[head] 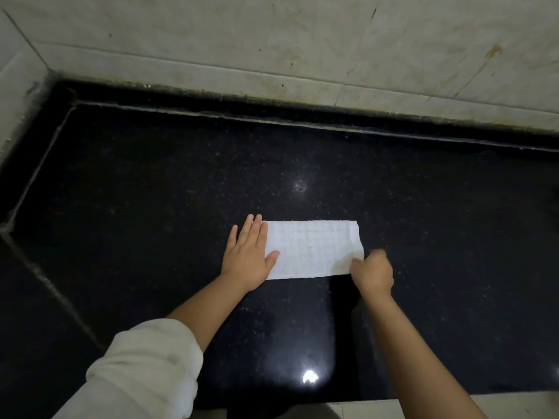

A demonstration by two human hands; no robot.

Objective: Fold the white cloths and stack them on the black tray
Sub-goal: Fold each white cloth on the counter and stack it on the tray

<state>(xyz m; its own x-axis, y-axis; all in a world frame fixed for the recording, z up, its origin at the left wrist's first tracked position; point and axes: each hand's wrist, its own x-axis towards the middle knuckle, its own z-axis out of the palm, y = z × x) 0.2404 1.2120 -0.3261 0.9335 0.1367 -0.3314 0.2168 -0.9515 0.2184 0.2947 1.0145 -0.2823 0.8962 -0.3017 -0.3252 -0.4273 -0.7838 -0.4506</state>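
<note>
Fingers point(376, 257) on the right hand point(373, 273) are curled up tight and pinching the near right corner of the white cloth point(314, 249), so that hand is definitely gripping it. Left hand point(249, 257) is the opposite deal: fingers straight and held together, palm flat down, resting on the cloth's left edge with the thumb lying over the fabric.

Cloth itself is a long folded rectangle with a faint grid texture, lying flat and running left to right on the black speckled surface point(151, 192), roughly mid-frame. The right end looks a bit rumpled where it's being pinched, and the rest sits smooth.

Going outward, the left forearm comes in from the lower left with a rolled-up off-white sleeve point(145, 367), and the right forearm is bare, coming in from the lower right. Polished stone all around the cloth, with a bright light reflection point(310, 377) near the front edge and a fainter one farther back. A raised dark lip runs along the back and left side of the surface, and behind that is a pale, stained tiled wall point(272, 40).
</note>
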